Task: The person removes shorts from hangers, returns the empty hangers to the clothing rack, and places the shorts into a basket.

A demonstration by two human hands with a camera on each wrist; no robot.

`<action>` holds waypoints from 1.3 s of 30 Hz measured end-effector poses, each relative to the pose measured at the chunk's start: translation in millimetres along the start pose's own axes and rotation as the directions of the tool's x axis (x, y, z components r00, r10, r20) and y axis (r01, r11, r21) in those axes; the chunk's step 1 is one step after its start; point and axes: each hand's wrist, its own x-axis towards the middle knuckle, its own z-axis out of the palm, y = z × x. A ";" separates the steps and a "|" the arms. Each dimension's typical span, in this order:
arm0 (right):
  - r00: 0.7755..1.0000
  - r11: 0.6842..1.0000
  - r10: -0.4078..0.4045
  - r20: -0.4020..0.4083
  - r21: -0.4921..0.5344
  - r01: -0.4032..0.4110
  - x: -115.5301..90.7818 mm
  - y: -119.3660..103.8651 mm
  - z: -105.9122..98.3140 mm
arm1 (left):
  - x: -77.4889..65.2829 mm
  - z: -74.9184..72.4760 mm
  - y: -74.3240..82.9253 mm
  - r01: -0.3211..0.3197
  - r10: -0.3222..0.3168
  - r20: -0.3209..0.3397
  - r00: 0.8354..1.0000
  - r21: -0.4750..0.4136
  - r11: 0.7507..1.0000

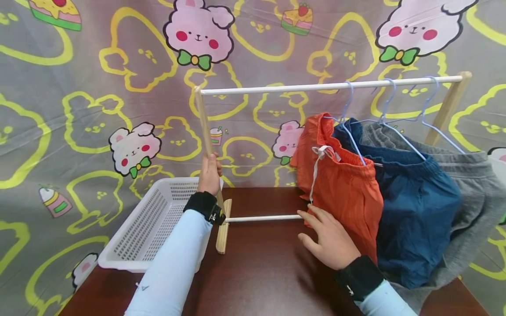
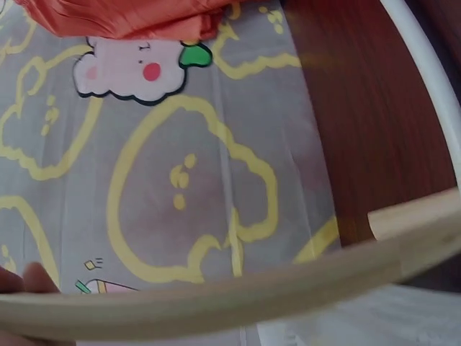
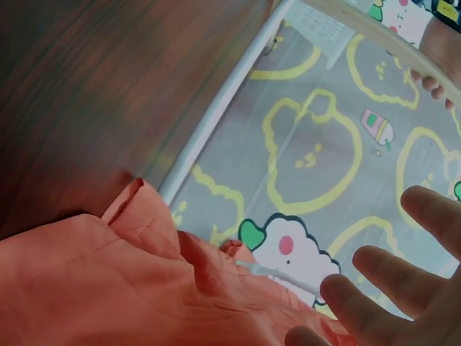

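My left hand (image 1: pixel 210 174) grips the left wooden post (image 1: pixel 203 118) of a small clothes rack; the same post (image 2: pixel 238 306) crosses the bottom of the left wrist view. With fingers spread, my right hand (image 1: pixel 330 239) is in front of the orange shorts (image 1: pixel 340 188), overlapping their left edge and holding nothing. Those shorts have a white drawstring (image 1: pixel 315 175) tied in a bow. Beside them hang blue shorts (image 1: pixel 419 210) and grey shorts (image 1: pixel 474 184), each on a lilac hanger (image 1: pixel 395 131) hooked over the white top bar (image 1: pixel 272 89).
A white perforated basket (image 1: pixel 130 259) stands left of the rack on the dark red-brown table (image 1: pixel 253 272). The rack's lower white bar (image 1: pixel 265 218) runs low across the table. Behind everything hangs a grey cloth (image 1: pixel 245 52) printed with cartoon animals.
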 end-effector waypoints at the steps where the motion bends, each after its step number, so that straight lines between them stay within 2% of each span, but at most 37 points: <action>1: 1.000 1.000 -0.002 -0.003 0.006 0.002 0.2 -1.1 -0.9 | 0.3 -0.9 -0.5 0.002 -0.002 0.008 1.000 -0.002 1.000; 8: 0.999 0.999 -0.022 -0.032 0.029 0.023 1.1 -6.2 -3.3 | -0.1 -4.7 2.0 0.049 -0.049 0.039 0.998 0.000 0.999; 16: 0.999 1.000 -0.012 -0.043 0.024 0.013 0.8 -12.3 -15.5 | 1.7 -3.3 -1.0 0.022 -0.023 0.050 0.999 0.004 1.000; 21: 0.997 0.999 -0.027 -0.073 0.023 0.029 1.2 -18.9 -34.5 | 2.3 -3.5 -3.0 0.029 -0.029 0.037 0.999 -0.005 1.000; 26: 0.990 0.997 -0.079 -0.116 0.002 0.079 1.6 -25.6 -57.1 | 3.6 -3.2 -4.7 0.045 -0.045 0.028 0.999 0.009 0.999; 34: 0.964 0.989 -0.146 -0.223 -0.024 0.144 4.7 -36.1 -90.9 | 5.8 -4.2 -2.4 0.038 -0.038 0.023 0.999 0.006 0.999; 39: 0.947 0.986 -0.165 -0.276 -0.053 0.156 1.8 -41.0 -110.8 | 2.7 -2.5 -2.9 0.005 -0.005 0.020 1.000 -0.014 1.000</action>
